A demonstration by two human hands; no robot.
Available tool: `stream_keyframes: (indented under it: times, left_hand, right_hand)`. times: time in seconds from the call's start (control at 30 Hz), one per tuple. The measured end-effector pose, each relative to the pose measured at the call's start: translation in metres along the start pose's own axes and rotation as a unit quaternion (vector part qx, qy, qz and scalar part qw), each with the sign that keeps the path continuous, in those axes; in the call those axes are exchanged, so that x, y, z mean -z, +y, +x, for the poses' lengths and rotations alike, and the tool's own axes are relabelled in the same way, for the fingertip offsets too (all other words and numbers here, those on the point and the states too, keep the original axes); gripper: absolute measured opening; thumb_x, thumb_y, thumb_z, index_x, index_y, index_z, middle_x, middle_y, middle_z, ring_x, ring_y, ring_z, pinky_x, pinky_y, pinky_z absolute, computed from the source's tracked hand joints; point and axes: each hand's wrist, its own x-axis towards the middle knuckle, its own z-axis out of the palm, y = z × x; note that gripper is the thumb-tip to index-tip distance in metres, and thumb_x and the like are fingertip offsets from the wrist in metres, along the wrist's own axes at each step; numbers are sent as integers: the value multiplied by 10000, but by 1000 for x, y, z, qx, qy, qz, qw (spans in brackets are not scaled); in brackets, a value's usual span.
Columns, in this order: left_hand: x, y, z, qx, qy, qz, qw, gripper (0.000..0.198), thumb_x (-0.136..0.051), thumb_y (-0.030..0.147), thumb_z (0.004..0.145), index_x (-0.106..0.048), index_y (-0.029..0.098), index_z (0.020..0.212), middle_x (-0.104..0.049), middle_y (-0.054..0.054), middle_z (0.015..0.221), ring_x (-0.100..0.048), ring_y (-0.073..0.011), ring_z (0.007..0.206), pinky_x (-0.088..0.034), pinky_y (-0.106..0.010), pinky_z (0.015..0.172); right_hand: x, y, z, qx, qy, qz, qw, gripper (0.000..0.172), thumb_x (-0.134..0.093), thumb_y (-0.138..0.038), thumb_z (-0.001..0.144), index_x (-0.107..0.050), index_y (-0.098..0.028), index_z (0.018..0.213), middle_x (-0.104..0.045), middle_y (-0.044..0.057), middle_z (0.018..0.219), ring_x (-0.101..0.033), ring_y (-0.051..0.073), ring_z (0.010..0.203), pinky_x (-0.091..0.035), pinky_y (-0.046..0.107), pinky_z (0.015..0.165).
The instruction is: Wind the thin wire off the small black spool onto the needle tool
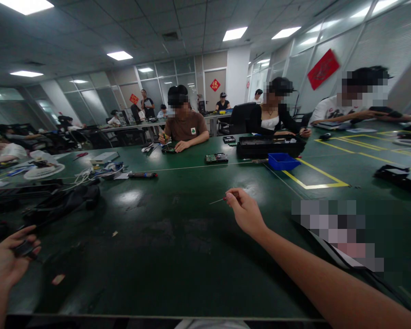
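Table (178, 237): dark green, wide — both hands over it.
Right hand (245, 212): closed, pinching a thin red-handled screwdriver (222, 199) above mid-table.
Left hand (10, 258): near the left edge — fingers curled around a small dark part (23, 249).

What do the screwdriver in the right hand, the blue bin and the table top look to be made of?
Screwdriver: thin pale shaft, likely metal; reddish handle, probably plastic, mostly hidden in the right hand.
Blue bin: plain, even blue, looks like moulded plastic.
Table top: dark green mat, probably rubber or vinyl; semi-gloss, reflecting the ceiling lights, scuffed.
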Motion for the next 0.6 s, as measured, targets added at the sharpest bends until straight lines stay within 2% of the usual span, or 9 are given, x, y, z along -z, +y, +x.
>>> stream_keyframes:
  times: [0.1, 0.17, 0.47, 0.6]
  left_hand:
    - [1, -1, 3, 66, -15, -47, 997, 302, -544, 135, 409, -620, 210, 691, -512, -7, 591, -462, -178, 539, -402, -238, 430]
    - [1, 1, 2, 80, -13, -43, 996, 310, -547, 126, 414, -621, 210, 703, -516, -5, 610, -464, -177, 553, -411, -241, 439]
    - [0, 4, -4, 88, -6, -52, 995, 290, -529, 138, 457, -610, 196, 729, -523, -6, 665, -481, -178, 586, -413, -259, 480]
    - [1, 1, 0, 74, -5, -32, 997, 325, -529, 116, 424, -598, 195, 731, -516, -1, 667, -481, -175, 582, -406, -258, 489]
  right_hand:
    - [0, 1, 0, 1, 1, 1, 1000, 248, -457, -407, 964, -623, -223, 965, -685, 43, 850, -637, 207, 766, -469, 334, 678]
    - [-1, 2, 0, 1, 1, 1, 1000, 248, -458, -411, 964, -621, -225, 965, -686, 43, 853, -638, 207, 768, -470, 336, 685]
    - [0, 0, -1, 0, 4, 2, 1000, 240, -465, -400, 960, -622, -219, 963, -673, 36, 824, -629, 200, 746, -468, 334, 675]
    - [0, 1, 0, 2, 4, 5, 1000, 248, -462, -405, 964, -626, -219, 967, -677, 35, 829, -633, 198, 754, -469, 331, 682]
